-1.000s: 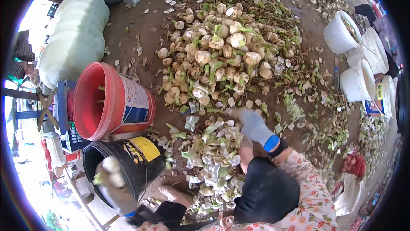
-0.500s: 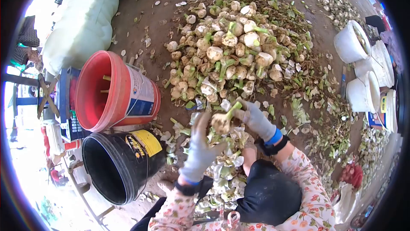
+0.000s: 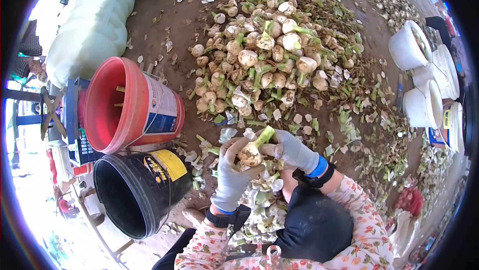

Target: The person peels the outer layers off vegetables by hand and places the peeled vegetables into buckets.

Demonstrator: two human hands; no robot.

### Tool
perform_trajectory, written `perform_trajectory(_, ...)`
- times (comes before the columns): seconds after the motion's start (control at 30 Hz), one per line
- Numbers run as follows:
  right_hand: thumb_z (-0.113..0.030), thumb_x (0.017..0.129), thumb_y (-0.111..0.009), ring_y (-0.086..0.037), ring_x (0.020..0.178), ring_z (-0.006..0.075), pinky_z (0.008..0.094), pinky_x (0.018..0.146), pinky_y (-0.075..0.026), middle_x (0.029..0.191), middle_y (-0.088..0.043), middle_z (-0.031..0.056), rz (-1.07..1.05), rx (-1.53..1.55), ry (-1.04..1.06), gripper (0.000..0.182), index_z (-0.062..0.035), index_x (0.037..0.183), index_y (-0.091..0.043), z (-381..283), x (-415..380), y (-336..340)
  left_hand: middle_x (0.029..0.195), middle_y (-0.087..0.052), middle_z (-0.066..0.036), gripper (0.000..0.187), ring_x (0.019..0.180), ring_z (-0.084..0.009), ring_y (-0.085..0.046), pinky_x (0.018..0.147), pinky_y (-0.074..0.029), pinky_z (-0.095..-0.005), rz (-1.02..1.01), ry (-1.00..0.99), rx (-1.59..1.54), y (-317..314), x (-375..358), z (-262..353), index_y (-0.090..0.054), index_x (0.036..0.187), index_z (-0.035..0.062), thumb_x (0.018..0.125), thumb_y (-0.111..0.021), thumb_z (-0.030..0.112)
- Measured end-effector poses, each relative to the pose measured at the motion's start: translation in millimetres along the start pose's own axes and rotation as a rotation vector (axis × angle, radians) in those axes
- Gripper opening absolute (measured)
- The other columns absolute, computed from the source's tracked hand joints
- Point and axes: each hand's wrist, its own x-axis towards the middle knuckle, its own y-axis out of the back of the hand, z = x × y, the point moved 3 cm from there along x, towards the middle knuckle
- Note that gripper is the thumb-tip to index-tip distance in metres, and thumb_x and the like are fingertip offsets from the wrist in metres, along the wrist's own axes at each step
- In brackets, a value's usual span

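In the head view, the person's gloved left hand (image 3: 230, 172) is curled under and around a pale round bulb (image 3: 251, 153) with a green stalk, fingers closed on its lower half. The gloved right hand (image 3: 292, 149) is closed around the upper side of the same bulb near the stalk; whether it also holds a blade cannot be told. The bulb sits above a mound of stripped pale-green trimmings (image 3: 257, 202) between the person's knees, just short of the big heap of untrimmed bulbs (image 3: 267, 63) on the bare ground.

To the left, an orange bucket (image 3: 130, 105) lies tilted on its side, and a black bucket (image 3: 142, 190) with a yellow label sits just below it, also leaning. White buckets (image 3: 411, 48) stand well apart on the right.

Judging from this, the main risk is a slip: the bulb looks dirty and rounded, and both gloves grip close together, so any cutting or peeling stroke could run into the left fingers. The bulb could also drop into the trimmings and get lost among them.
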Motion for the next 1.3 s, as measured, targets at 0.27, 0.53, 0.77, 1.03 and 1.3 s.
perform_trajectory(0.27,-0.010,0.085,-0.063,-0.056,0.086,0.0139,0.0280,0.077,-0.046,0.094,-0.060,0.0062,0.090,-0.136,0.247,0.023,-0.0033,0.106,-0.057,12,0,-5,0.093,-0.064,-0.013,0.070,0.076,-0.0258,-0.064,0.059,-0.052,-0.0321,-0.138,0.750,-1.223,-5,-13,-28,-0.053,0.118,0.0076,0.083,-0.041,0.067)
perform_trajectory(0.53,-0.012,0.089,-0.057,-0.053,0.074,0.0092,0.0233,0.065,-0.044,0.085,-0.060,0.0020,0.190,0.081,-0.050,0.021,-0.0014,0.106,-0.057,13,-6,-2,0.118,-0.054,-0.013,0.059,0.102,-0.0220,-0.058,0.086,-0.049,-0.0338,0.191,0.574,-0.707,7,-8,-14,-0.039,0.132,0.0026,0.082,-0.065,0.019)
perform_trajectory(0.77,-0.021,0.089,-0.057,-0.051,0.068,0.0062,0.0217,0.060,-0.042,0.077,-0.060,-0.0004,-0.091,-0.112,0.122,0.021,-0.0025,0.100,-0.058,6,-13,-26,0.122,-0.050,-0.010,0.077,0.109,-0.0220,-0.053,0.094,-0.045,-0.0358,0.102,0.401,-0.476,4,-9,-4,-0.030,0.138,0.0071,0.072,-0.070,0.006)
perform_trajectory(1.03,-0.030,0.086,-0.058,-0.053,0.067,0.0141,0.0279,0.062,-0.045,0.078,-0.057,0.0008,-0.039,0.243,0.204,0.031,0.0003,0.087,-0.058,45,-17,-2,0.100,-0.061,-0.007,0.073,0.089,-0.0186,-0.061,0.079,-0.053,-0.0332,0.008,0.580,-1.168,16,-20,-30,-0.046,0.124,0.0020,0.079,-0.061,0.058)
perform_trajectory(1.3,-0.033,0.076,-0.064,-0.061,0.088,0.0209,0.0293,0.077,-0.049,0.100,-0.062,0.0136,0.017,0.517,0.169,0.049,0.0065,0.105,-0.057,-44,-50,-3,0.099,-0.059,-0.008,0.040,0.085,-0.0218,-0.060,0.071,-0.053,-0.0400,0.143,0.412,-1.044,34,-20,-77,-0.053,0.117,0.0118,0.094,-0.041,0.042)
